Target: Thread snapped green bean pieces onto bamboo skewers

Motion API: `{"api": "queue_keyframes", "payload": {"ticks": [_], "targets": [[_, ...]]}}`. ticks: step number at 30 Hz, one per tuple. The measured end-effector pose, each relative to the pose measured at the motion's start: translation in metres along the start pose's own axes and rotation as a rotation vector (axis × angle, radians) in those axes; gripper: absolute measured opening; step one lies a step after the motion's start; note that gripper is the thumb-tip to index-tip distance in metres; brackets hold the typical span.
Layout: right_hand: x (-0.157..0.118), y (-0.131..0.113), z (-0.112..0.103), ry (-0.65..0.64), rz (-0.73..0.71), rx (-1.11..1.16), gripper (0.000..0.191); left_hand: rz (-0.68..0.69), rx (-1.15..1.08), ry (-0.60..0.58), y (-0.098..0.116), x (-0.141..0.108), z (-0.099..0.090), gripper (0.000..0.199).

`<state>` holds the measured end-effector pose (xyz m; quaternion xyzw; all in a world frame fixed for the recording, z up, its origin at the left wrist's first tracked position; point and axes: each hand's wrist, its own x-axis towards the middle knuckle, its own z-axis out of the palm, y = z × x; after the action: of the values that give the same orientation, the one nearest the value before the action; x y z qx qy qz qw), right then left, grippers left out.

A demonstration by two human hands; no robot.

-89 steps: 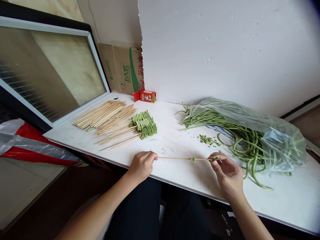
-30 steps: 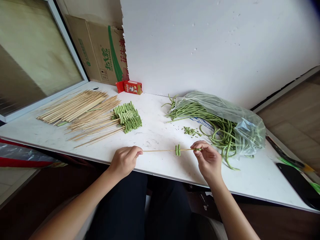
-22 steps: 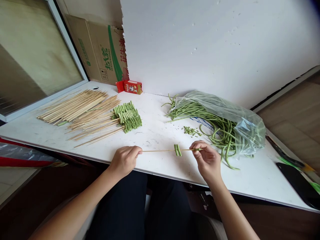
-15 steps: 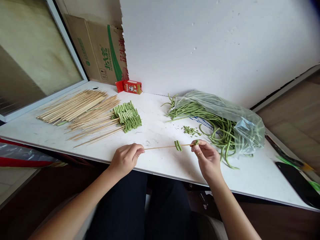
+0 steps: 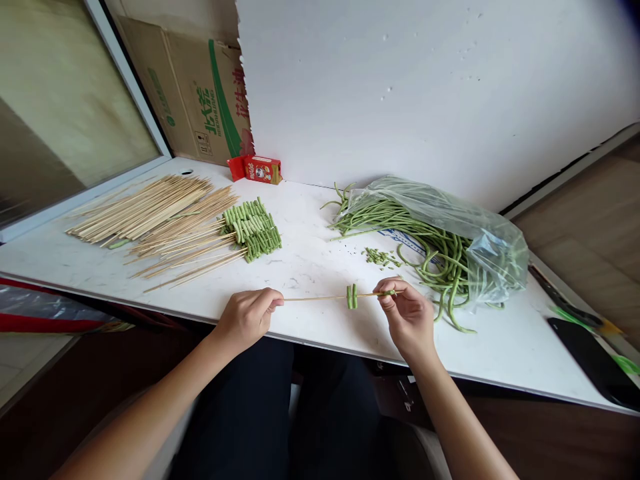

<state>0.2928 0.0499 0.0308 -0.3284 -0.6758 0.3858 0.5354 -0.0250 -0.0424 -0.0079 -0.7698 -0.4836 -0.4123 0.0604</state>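
Between my hands a thin bamboo skewer (image 5: 313, 299) stretches level, just above the table's front part. My left hand (image 5: 249, 317) is closed on its left end. Two short green bean pieces (image 5: 352, 297) are threaded on it near the right. My right hand (image 5: 407, 317) pinches another bean piece (image 5: 386, 293) at the skewer's right end. Left of centre lie finished bean skewers (image 5: 253, 227), with several pieces packed side by side on each. Long green beans (image 5: 395, 220) spill out of a clear plastic bag (image 5: 495, 257) beyond my right hand.
Bare bamboo skewers (image 5: 150, 207) lie in a pile at the left. Small bean scraps (image 5: 381, 257) are scattered before the bag. A red box (image 5: 263, 169) stands by the wall near a cardboard carton (image 5: 200, 100). A black phone (image 5: 595, 363) lies at the table's right edge.
The bean piece in my right hand has turned to lie more nearly along the skewer. Both hands sit slightly further left in the view, and the two threaded pieces hang more upright.
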Motion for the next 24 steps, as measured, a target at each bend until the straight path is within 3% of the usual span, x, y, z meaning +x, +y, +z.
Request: {"api": "queue_keyframes", "payload": {"ticks": [7,10,15,24], "targets": [[-0.0034,-0.0012,0.0044,-0.025,-0.051,-0.032,0.010,-0.007,0.044,-0.057,-0.0025,-0.0008,0.0010,0.027],[-0.0029,0.0008,0.0043,-0.010,0.006,0.003,0.012,-0.034,0.024,-0.070,-0.0016,0.0007,0.0010,0.020],[-0.0007,0.0050,0.0007,0.030,0.140,0.043,0.019,-0.026,0.022,0.016,0.0011,0.0030,0.0019,0.004],[-0.0037,-0.0025,0.0092,0.001,0.110,0.014,0.022,-0.014,0.022,0.038,-0.0013,-0.0009,0.0020,0.028]]}}
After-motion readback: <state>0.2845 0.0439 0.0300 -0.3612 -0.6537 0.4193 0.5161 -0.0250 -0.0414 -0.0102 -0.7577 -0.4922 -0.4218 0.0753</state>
